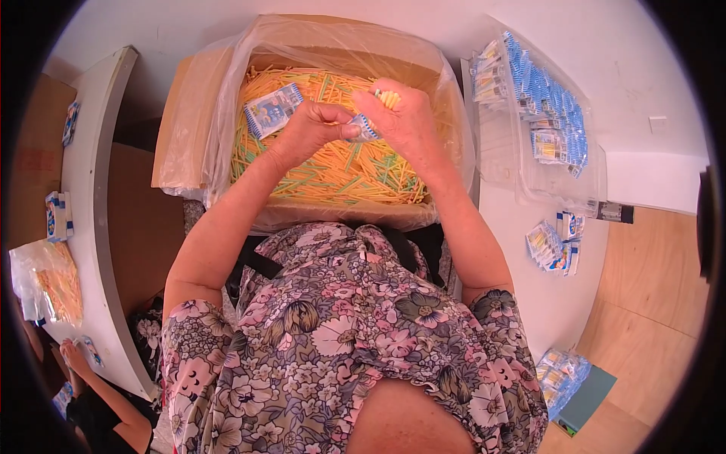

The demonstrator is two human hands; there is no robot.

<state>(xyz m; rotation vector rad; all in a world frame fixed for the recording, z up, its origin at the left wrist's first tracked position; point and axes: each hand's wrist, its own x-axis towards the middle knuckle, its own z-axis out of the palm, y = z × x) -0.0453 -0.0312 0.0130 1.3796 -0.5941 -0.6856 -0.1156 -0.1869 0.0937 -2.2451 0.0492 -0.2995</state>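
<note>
My left hand (311,135) pinches a small clear packet (363,129) with blue-striped edges between thumb and fingers. Close beside it, my right hand (408,125) is closed around a bunch of thin pale-yellow sticks (389,99), their ends showing at the top of the fist. The packet's far end meets the right hand; whether any sticks are inside it I cannot tell. Both hands are above a cardboard box (302,210) lined with clear plastic. Loose orange, yellow and green sticks (333,178) fill it. Another printed packet (273,110) lies on the sticks by my left hand.
At the right stands a clear plastic bin (597,181) with rows of blue-edged packets (556,113). Several packets (556,242) lie on the white table below it. A white panel edge (113,227) runs along the left. Another person's arm (113,393) is at lower left, near a bag of sticks (60,287).
</note>
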